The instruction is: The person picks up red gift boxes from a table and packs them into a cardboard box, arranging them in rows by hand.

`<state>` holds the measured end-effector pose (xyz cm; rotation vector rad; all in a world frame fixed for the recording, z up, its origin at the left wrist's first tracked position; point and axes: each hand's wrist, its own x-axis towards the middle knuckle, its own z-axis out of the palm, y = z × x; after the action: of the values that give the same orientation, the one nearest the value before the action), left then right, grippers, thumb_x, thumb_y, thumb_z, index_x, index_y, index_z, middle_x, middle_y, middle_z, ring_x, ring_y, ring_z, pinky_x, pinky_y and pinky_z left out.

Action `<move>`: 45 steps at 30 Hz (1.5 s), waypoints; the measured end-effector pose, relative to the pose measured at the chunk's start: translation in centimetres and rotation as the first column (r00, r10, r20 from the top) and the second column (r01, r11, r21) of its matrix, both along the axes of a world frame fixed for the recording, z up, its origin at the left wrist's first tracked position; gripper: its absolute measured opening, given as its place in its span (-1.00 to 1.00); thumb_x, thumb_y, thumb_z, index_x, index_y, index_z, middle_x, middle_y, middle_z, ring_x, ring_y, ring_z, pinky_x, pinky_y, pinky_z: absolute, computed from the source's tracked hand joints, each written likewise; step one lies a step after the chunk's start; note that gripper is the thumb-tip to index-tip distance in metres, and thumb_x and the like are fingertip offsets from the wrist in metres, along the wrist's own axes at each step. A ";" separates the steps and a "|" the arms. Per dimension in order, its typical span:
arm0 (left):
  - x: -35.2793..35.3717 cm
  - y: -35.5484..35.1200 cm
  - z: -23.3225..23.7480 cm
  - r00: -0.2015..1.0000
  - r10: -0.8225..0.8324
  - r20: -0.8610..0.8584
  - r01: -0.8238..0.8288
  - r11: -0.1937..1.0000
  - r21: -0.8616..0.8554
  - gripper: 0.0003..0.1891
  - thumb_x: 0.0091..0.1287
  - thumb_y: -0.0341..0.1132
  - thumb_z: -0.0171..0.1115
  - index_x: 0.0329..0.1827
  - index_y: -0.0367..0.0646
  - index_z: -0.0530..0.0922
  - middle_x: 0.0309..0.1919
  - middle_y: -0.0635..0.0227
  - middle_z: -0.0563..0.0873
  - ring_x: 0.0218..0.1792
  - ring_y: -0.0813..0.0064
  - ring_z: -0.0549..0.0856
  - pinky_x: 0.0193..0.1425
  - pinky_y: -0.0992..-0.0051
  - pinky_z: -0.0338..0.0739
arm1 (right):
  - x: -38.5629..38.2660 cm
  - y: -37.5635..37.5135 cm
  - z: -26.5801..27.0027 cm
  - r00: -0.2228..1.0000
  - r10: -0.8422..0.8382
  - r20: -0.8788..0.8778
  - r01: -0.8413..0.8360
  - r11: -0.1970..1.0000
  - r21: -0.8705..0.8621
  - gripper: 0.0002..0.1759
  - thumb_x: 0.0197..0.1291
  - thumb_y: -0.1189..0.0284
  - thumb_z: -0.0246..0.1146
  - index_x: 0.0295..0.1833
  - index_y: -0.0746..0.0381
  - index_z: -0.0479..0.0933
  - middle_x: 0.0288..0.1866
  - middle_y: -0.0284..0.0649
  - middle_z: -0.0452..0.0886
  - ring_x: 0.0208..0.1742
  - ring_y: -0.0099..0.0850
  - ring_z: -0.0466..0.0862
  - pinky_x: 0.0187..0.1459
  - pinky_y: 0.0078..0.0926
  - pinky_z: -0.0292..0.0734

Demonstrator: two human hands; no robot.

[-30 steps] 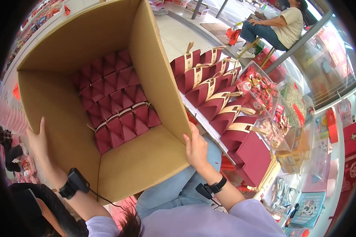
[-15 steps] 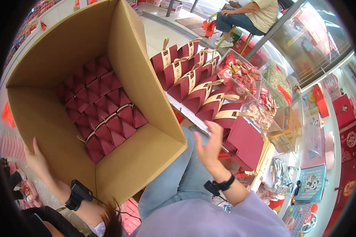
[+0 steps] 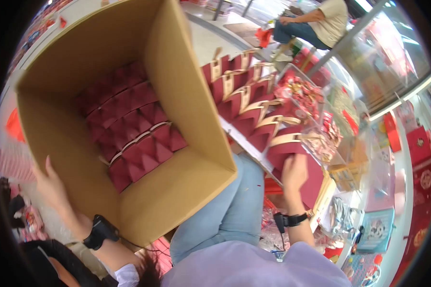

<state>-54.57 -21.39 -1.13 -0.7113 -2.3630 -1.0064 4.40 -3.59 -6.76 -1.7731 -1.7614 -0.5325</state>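
Boxes (image 3: 143,143), maroon and tightly packed in rows, sit deep inside a brown carton (image 3: 177,191), which is tilted so that its mouth faces the wearer. A pale strap runs along the row nearest the wearer. Bare cardboard shows around the packed block, most widely on the lower wall.

The left grip (image 3: 55,196) is closed on the carton's left edge, its thumb lying on the inner side; the other fingers are mostly hidden or blurred. The right grip (image 3: 296,174) is well apart from the carton, over the near end of a surface (image 3: 235,135) to the carton's right. Its fingertips are blurred against maroon card, so I cannot tell whether it is gripping anything.

More boxes (image 3: 239,110) stand on that surface in slanting rows, with cream bands and loop handles. Beside the right grip, at the near end, lies a flat maroon pile (image 3: 313,184). Red-wrapped packets (image 3: 301,93) lie in a clear tub just beyond the rows.

Both wrists wear black straps (image 3: 296,219). The wearer's jeans (image 3: 237,196) show between the carton and the surface. A seated person (image 3: 330,21) is farther off, near the top, and a blue case (image 3: 376,229) is at the lower right.
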 end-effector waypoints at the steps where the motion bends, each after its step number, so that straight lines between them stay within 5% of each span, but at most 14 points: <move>1: -0.2 0.1 -0.4 0.980 -0.073 -0.184 0.079 0.997 0.026 -0.66 0.41 -0.14 0.16 0.10 -0.18 0.51 -0.12 -0.03 0.70 -0.11 -0.02 0.69 -0.10 0.22 0.55 | 0.4 0.2 0.9 0.999 -0.053 -0.004 0.053 0.999 -0.002 -0.90 0.16 0.45 0.14 -0.23 0.24 0.47 -0.33 0.03 0.55 -0.33 0.02 0.59 -0.30 -0.06 0.48; 3: 1.3 0.6 0.4 0.966 -0.036 -0.258 0.028 0.999 -0.037 -0.71 0.40 -0.20 0.18 0.01 -0.23 0.51 -0.23 -0.10 0.67 -0.21 -0.15 0.65 -0.19 0.17 0.53 | 0.2 0.4 3.3 0.959 -0.284 -0.018 0.282 0.957 -0.069 -0.69 0.26 0.45 0.09 0.10 0.24 0.48 -0.18 0.04 0.57 -0.20 0.01 0.58 -0.14 -0.14 0.48; 5: 2.8 1.0 1.2 0.994 0.103 -0.030 -0.104 0.993 -0.060 -0.67 0.39 -0.20 0.21 0.09 -0.21 0.48 -0.16 -0.10 0.67 -0.11 -0.14 0.65 -0.12 0.18 0.54 | 1.5 0.1 6.4 0.997 -0.040 0.071 0.023 0.975 0.221 -0.55 0.27 0.48 0.08 0.28 0.31 0.41 -0.02 0.09 0.57 -0.08 -0.01 0.59 -0.05 -0.19 0.48; 8: 2.8 0.9 0.9 0.978 0.116 -0.175 -0.125 0.992 -0.037 -0.69 0.35 -0.17 0.22 -0.12 -0.23 0.38 -0.48 -0.17 0.64 -0.42 -0.27 0.61 -0.39 -0.04 0.45 | 2.1 -2.2 12.5 0.955 -0.022 0.296 -0.115 0.891 0.438 -0.62 0.34 0.46 0.11 0.22 0.40 0.46 0.09 0.06 0.58 -0.01 -0.07 0.61 0.01 -0.24 0.49; 11: 3.2 0.9 1.3 0.981 0.150 -0.123 -0.159 0.985 -0.063 -0.69 0.35 -0.19 0.22 -0.14 -0.23 0.36 -0.52 -0.18 0.63 -0.44 -0.27 0.61 -0.39 -0.06 0.44 | 0.0 -3.4 14.6 0.992 0.123 0.012 -0.112 0.861 0.496 -0.63 0.42 0.45 0.06 0.25 0.40 0.43 0.17 0.01 0.56 0.06 -0.19 0.62 0.05 -0.29 0.49; 17: 3.8 1.0 2.2 0.986 0.161 -0.051 -0.167 0.978 -0.129 -0.68 0.36 -0.20 0.19 -0.20 -0.27 0.30 -0.57 -0.16 0.62 -0.45 -0.24 0.63 -0.40 -0.04 0.46 | -14.0 -1.6 17.1 0.546 0.715 -0.437 -0.806 0.591 -0.039 -0.61 0.35 0.64 0.00 0.27 0.53 0.33 0.33 -0.01 0.40 0.32 -0.30 0.44 0.31 -0.45 0.28; 20: 3.9 0.9 2.1 0.983 0.161 -0.091 -0.172 0.977 -0.123 -0.69 0.37 -0.21 0.18 -0.21 -0.27 0.30 -0.58 -0.15 0.61 -0.45 -0.23 0.63 -0.41 -0.03 0.46 | -25.6 0.1 17.4 0.324 0.620 -0.715 -0.946 0.234 -0.226 -0.74 0.36 0.55 0.07 0.09 0.47 0.45 -0.13 -0.22 0.60 -0.09 -0.58 0.54 -0.02 -0.58 0.45; 23: 4.5 1.1 2.8 0.984 0.176 0.003 -0.173 0.974 -0.146 -0.70 0.38 -0.23 0.17 -0.21 -0.28 0.29 -0.59 -0.15 0.61 -0.45 -0.22 0.63 -0.42 -0.02 0.45 | -33.6 3.3 13.0 0.160 0.705 -0.691 -0.979 0.021 -0.205 -0.76 0.34 0.48 0.15 0.02 0.42 0.46 -0.23 -0.10 0.62 -0.17 -0.49 0.62 -0.09 -0.54 0.49; 26: 4.9 1.0 3.0 0.989 0.149 0.010 -0.147 0.982 -0.118 -0.73 0.39 -0.26 0.15 -0.21 -0.28 0.29 -0.59 -0.16 0.60 -0.46 -0.22 0.62 -0.43 -0.01 0.42 | -40.7 4.2 7.8 0.397 0.882 -0.256 -0.882 0.289 -0.372 -0.61 0.23 0.43 0.18 0.14 0.21 0.28 -0.36 0.14 0.64 -0.26 0.15 0.65 -0.23 0.06 0.53; 30: 5.2 1.0 3.4 0.986 0.153 0.062 -0.147 0.984 -0.097 -0.74 0.40 -0.28 0.14 -0.21 -0.28 0.29 -0.59 -0.16 0.58 -0.45 -0.23 0.61 -0.43 -0.01 0.39 | -47.9 4.0 0.5 0.441 0.875 -0.201 -0.817 0.298 -0.494 -0.11 -0.03 0.60 0.21 0.47 0.18 0.02 -0.37 0.15 0.65 -0.32 0.13 0.68 -0.25 0.05 0.60; 34: 5.4 0.8 3.1 0.988 0.132 0.080 -0.129 0.991 -0.042 -0.76 0.40 -0.30 0.16 -0.19 -0.27 0.31 -0.56 -0.14 0.58 -0.44 -0.22 0.60 -0.45 0.02 0.38 | -52.6 3.1 -5.3 0.332 0.942 0.048 -0.760 0.297 -0.578 -0.45 -0.02 0.60 0.21 0.17 0.26 0.30 -0.34 0.01 0.69 -0.30 -0.03 0.72 -0.30 -0.10 0.62; 39: 5.8 1.2 3.3 0.982 0.130 0.138 -0.130 0.991 -0.009 -0.79 0.40 -0.32 0.17 -0.18 -0.24 0.33 -0.51 -0.10 0.60 -0.44 -0.19 0.62 -0.47 0.07 0.39 | -57.3 0.6 -10.1 0.363 0.926 -0.099 -0.749 0.227 -0.623 -0.65 0.09 0.59 0.14 0.05 0.29 0.40 -0.32 -0.07 0.70 -0.27 -0.11 0.74 -0.29 -0.20 0.65; 43: 5.8 1.2 3.3 0.963 0.118 0.244 -0.129 0.991 0.032 -0.80 0.41 -0.30 0.16 -0.15 -0.23 0.37 -0.46 -0.05 0.62 -0.42 -0.18 0.63 -0.45 0.12 0.41 | -58.0 -1.2 -14.8 0.398 0.836 -0.378 -0.612 -0.065 -0.788 -0.62 0.21 0.53 0.13 0.16 0.32 0.36 -0.03 0.14 0.63 0.00 0.04 0.65 0.03 -0.11 0.58; 45: 5.9 1.2 3.4 0.960 0.122 0.251 -0.136 0.990 0.042 -0.80 0.42 -0.30 0.16 -0.10 -0.24 0.39 -0.43 -0.01 0.64 -0.41 -0.15 0.64 -0.43 0.15 0.43 | -56.8 -0.9 -19.3 0.253 0.737 -0.627 -0.857 -0.130 -0.498 -0.47 0.22 0.52 0.14 0.33 0.31 0.28 0.22 0.23 0.46 0.24 0.07 0.49 0.25 -0.14 0.43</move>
<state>-48.71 -20.15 2.27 -0.4229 -2.5415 -1.1596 -52.44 -4.50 -26.08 -0.5334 -2.7372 1.1559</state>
